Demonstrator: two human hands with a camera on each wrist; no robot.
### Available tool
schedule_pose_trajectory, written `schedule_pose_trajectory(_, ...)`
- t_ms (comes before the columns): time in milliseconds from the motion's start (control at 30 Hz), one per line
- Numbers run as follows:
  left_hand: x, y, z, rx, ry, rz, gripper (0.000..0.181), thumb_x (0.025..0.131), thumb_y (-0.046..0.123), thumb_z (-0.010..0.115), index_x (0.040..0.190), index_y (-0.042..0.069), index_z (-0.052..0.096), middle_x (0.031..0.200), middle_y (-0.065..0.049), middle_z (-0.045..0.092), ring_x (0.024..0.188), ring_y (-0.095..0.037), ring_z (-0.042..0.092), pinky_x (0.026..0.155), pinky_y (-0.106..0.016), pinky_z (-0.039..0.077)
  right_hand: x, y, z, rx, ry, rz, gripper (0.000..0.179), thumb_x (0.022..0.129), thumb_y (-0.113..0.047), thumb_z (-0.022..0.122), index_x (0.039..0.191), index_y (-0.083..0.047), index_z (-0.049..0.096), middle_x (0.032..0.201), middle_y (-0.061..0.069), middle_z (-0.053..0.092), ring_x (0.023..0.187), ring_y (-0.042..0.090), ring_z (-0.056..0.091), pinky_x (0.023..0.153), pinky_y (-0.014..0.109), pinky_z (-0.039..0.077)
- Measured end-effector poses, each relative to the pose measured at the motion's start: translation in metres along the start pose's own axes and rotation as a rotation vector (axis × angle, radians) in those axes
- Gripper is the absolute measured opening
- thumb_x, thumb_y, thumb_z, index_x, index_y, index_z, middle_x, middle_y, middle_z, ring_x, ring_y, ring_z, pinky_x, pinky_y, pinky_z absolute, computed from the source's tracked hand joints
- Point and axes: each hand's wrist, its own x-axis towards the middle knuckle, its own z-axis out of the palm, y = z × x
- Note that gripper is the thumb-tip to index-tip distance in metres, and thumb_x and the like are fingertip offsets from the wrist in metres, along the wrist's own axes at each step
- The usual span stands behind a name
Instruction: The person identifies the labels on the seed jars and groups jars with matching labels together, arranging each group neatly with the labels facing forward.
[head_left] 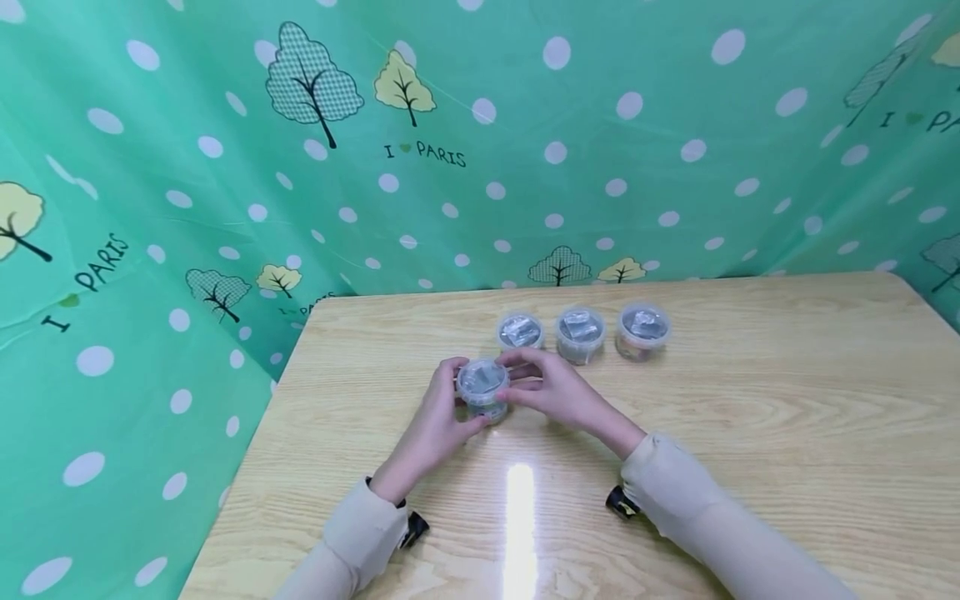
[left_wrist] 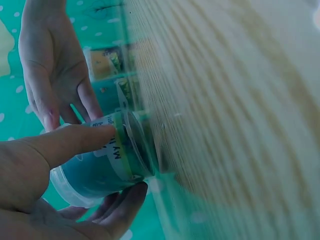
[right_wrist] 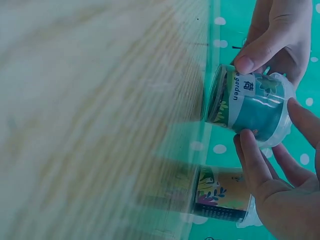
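Note:
A small clear plastic tub (head_left: 482, 380) with a translucent lid stands on the table between both hands. Its label, in the right wrist view, is teal with the word "garden" on the tub's side (right_wrist: 257, 107). The left hand (head_left: 438, 421) grips the tub from the left, thumb against the label near the base and fingers round the far side. From the right, the right hand (head_left: 555, 387) holds it too, with thumb and fingertips at the lid rim and upper side. A crinkled packet shows through the lid; the other contents are hidden.
Three similar lidded tubs stand in a row behind: a left one (head_left: 521, 327) partly behind the right hand, a middle one (head_left: 581, 335) and a right one (head_left: 642, 329). The wooden table (head_left: 750, 417) meets a green dotted cloth (head_left: 555, 125) at the back.

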Motion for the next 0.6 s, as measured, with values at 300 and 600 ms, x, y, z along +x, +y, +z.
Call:
schedule_pose_trajectory(300,-0.0022,-0.0004,0.0002,0.068,0.012,0.018,0.078,0.077,0.002,0.082,0.141,0.004,0.036,0.139,-0.018,0.046,0.13,-0.032,0.048,0.113,-0.049,0.042,-0.0015,-0.0006,0.0072,-0.081,-0.06,-0.114,0.046,0.086,-0.003,0.074,0.129,0.003,0.057,0.134,0.021,0.058,0.12,0.038,0.06,0.096,0.035,0.057)
schedule_pose_trajectory(600,-0.0019,0.0005,0.0003,0.076,0.015,0.035,0.077,0.078,0.0,0.081,0.14,0.004,0.036,0.137,-0.019,0.047,0.129,-0.033,0.049,0.111,-0.051,0.043,-0.0041,-0.0063,0.0072,-0.099,-0.072,-0.084,0.049,0.086,-0.002,0.074,0.131,0.002,0.054,0.135,0.019,0.055,0.121,0.038,0.059,0.096,0.034,0.057)
